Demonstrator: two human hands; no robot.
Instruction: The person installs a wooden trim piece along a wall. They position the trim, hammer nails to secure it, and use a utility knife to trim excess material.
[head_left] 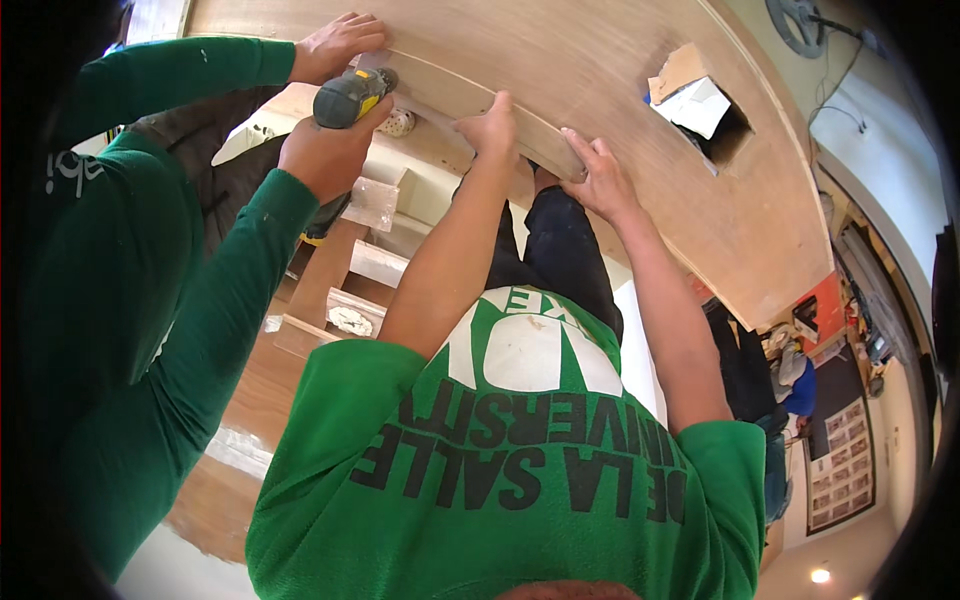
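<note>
A narrow wooden strip [545, 142] lies along the near edge of a large plywood panel [590, 60]. My left hand [490, 128] grips it partway along, thumb pointing up and the other fingers largely hidden. At the strip's right end my right hand [600, 180] holds on, fingertips over its top edge. On the left, a co-worker in dark green sleeves has a hand [345, 45] on the panel near the strip's far left end. Their other hand [330, 155] holds a power drill [345, 98], its chuck close to that end of the strip.
A cut-out in the panel, right of my hands, has torn white and brown card [695, 105] in it. Below left, a wooden frame with open compartments [365, 290] stands beside my left arm. Tools and clutter line the right side, near another person [745, 370].
</note>
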